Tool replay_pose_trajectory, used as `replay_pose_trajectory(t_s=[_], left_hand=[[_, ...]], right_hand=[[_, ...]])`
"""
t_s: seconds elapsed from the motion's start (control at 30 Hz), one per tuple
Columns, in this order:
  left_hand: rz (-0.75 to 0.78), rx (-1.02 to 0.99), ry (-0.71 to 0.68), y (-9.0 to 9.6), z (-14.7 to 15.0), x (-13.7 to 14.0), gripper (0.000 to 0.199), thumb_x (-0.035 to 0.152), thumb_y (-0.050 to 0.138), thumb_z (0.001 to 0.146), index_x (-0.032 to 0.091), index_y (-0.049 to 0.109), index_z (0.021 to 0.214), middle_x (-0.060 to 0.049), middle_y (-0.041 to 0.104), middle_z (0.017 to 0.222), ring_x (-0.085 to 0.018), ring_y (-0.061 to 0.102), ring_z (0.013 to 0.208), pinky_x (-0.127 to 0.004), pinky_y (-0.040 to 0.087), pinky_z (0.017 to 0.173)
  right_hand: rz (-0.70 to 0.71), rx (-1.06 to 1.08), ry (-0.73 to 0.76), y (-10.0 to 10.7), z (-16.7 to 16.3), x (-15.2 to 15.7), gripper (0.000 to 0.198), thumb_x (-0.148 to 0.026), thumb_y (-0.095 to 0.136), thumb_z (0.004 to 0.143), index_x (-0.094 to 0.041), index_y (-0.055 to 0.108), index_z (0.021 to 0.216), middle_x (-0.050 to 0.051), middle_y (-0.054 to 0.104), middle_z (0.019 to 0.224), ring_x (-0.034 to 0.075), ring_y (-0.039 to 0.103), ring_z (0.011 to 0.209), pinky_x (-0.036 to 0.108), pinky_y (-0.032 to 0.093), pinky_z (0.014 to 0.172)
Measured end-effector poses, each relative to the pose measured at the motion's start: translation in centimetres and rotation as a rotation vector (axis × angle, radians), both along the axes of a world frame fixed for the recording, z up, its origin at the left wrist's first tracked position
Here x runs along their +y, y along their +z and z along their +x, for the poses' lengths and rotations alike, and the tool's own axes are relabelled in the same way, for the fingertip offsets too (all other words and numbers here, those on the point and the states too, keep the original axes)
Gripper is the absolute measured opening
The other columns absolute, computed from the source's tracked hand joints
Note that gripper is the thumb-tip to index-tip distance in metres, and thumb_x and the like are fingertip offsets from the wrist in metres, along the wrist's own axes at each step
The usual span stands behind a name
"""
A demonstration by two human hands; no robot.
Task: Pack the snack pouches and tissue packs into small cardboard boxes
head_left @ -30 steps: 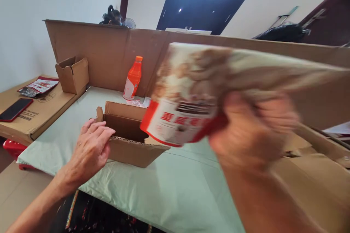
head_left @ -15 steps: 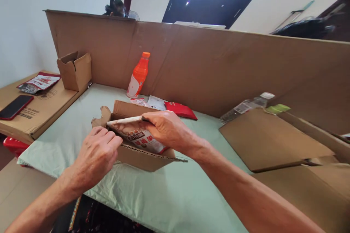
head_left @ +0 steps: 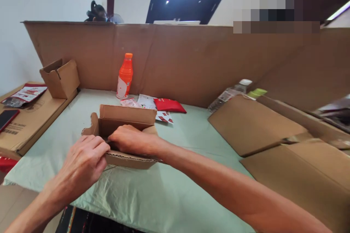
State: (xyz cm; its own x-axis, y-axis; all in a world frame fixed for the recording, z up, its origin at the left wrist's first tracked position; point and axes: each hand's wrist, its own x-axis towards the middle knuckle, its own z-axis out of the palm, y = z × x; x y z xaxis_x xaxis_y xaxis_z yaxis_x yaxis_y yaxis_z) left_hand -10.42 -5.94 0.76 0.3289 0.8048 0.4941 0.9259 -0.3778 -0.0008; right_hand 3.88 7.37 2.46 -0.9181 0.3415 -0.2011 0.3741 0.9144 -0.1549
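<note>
A small cardboard box [head_left: 129, 161] stands with its top open on the pale green cloth. My left hand [head_left: 88, 156] is closed over the rim at the box's near left corner. Down inside the box is my right hand [head_left: 129, 139], knuckles up; its fingers are hidden by the near wall, so what they hold cannot be seen. The printed snack bag is out of sight. Just behind the box lie a red packet [head_left: 170, 105], a small clear wrapper [head_left: 129, 102] and a white printed packet [head_left: 165, 117].
An orange bottle [head_left: 125, 76] stands at the back against a tall cardboard partition [head_left: 191, 62]. To the left, a flat carton [head_left: 35, 116] bears a small box [head_left: 61, 78], a phone [head_left: 8, 119] and a foil pouch [head_left: 26, 94]. Cardboard boxes [head_left: 257, 125] and a clear bottle [head_left: 228, 94] fill the right.
My right hand has gone down into the box with the snack bag, which no longer shows. My left hand stays at the box's corner. The view has swung to the right.
</note>
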Motion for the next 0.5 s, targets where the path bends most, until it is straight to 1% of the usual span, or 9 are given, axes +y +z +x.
replay_pose_trajectory(t_s=[0.07,0.13,0.2,0.27,0.33,0.4,0.43,0.47,0.5], left_hand=[[-0.016,-0.010,0.000,0.4,-0.3,0.4,0.024,0.008,0.049,0.084,0.019,0.068,0.093,-0.007,0.070,0.100,-0.020,0.067,0.082,-0.032,0.052,0.071],[-0.074,0.007,0.006,1.0,-0.5,1.1,0.035,0.009,0.052,0.078,0.018,0.068,0.108,-0.010,0.069,0.114,-0.024,0.070,0.093,-0.034,0.055,0.077],[-0.210,0.057,0.009,1.5,-0.5,1.9,0.046,0.009,0.055,0.073,0.017,0.068,0.116,-0.011,0.072,0.114,-0.027,0.071,0.097,-0.038,0.057,0.080],[-0.365,0.102,0.019,1.7,-0.5,2.5,0.047,0.009,0.055,0.072,0.018,0.069,0.116,-0.010,0.075,0.107,-0.029,0.073,0.094,-0.041,0.058,0.080],[-0.444,0.117,0.039,1.7,-0.5,2.9,0.045,0.009,0.055,0.072,0.020,0.070,0.113,-0.008,0.077,0.100,-0.030,0.074,0.091,-0.041,0.059,0.078],[-0.420,0.099,0.035,1.3,-0.7,3.0,0.050,0.008,0.053,0.068,0.021,0.070,0.113,-0.007,0.078,0.102,-0.029,0.075,0.092,-0.040,0.060,0.076],[-0.385,0.092,0.022,1.1,-0.9,3.0,0.052,0.008,0.052,0.065,0.021,0.070,0.113,-0.007,0.078,0.103,-0.029,0.075,0.091,-0.040,0.060,0.076],[-0.345,0.086,0.003,0.8,-1.1,2.9,0.054,0.008,0.051,0.064,0.022,0.070,0.113,-0.007,0.078,0.104,-0.029,0.076,0.091,-0.039,0.060,0.075],[-0.306,0.085,-0.020,0.6,-1.3,2.8,0.056,0.008,0.050,0.063,0.022,0.069,0.114,-0.006,0.079,0.105,-0.028,0.076,0.091,-0.038,0.060,0.074]], right_hand=[[-0.071,0.030,0.045,-0.6,0.1,0.7,0.031,-0.011,0.055,0.090,-0.019,0.078,0.108,0.009,0.079,0.110,0.021,0.072,0.095,0.027,0.039,0.066],[-0.128,0.046,0.037,-0.7,0.2,1.2,0.030,-0.012,0.054,0.091,-0.017,0.077,0.111,0.011,0.078,0.112,0.022,0.072,0.096,0.027,0.041,0.068],[-0.169,0.075,0.019,-0.4,0.7,1.4,0.030,-0.012,0.053,0.093,-0.015,0.077,0.111,0.012,0.078,0.113,0.022,0.072,0.098,0.027,0.044,0.072],[-0.214,0.151,0.018,0.1,1.9,1.3,0.031,-0.010,0.052,0.093,-0.016,0.077,0.109,0.010,0.078,0.112,0.022,0.072,0.099,0.029,0.047,0.078],[-0.259,0.352,-0.002,0.7,4.3,1.4,0.029,-0.011,0.053,0.094,-0.018,0.078,0.107,0.007,0.079,0.108,0.020,0.072,0.096,0.029,0.049,0.081],[-0.284,0.638,-0.099,0.9,7.6,2.3,0.025,-0.018,0.054,0.096,-0.019,0.077,0.104,0.005,0.080,0.099,0.016,0.071,0.086,0.026,0.051,0.078],[-0.273,0.762,-0.189,0.7,9.4,3.1,0.024,-0.024,0.054,0.098,-0.019,0.077,0.104,0.003,0.079,0.094,0.015,0.070,0.080,0.025,0.051,0.074],[-0.225,0.838,-0.298,0.2,11.2,4.3,0.026,-0.028,0.052,0.099,-0.019,0.076,0.103,0.003,0.078,0.090,0.014,0.069,0.077,0.025,0.051,0.071],[-0.135,0.847,-0.428,-0.6,12.7,5.7,0.027,-0.030,0.051,0.100,-0.019,0.076,0.102,0.003,0.077,0.090,0.015,0.069,0.078,0.026,0.052,0.072]])
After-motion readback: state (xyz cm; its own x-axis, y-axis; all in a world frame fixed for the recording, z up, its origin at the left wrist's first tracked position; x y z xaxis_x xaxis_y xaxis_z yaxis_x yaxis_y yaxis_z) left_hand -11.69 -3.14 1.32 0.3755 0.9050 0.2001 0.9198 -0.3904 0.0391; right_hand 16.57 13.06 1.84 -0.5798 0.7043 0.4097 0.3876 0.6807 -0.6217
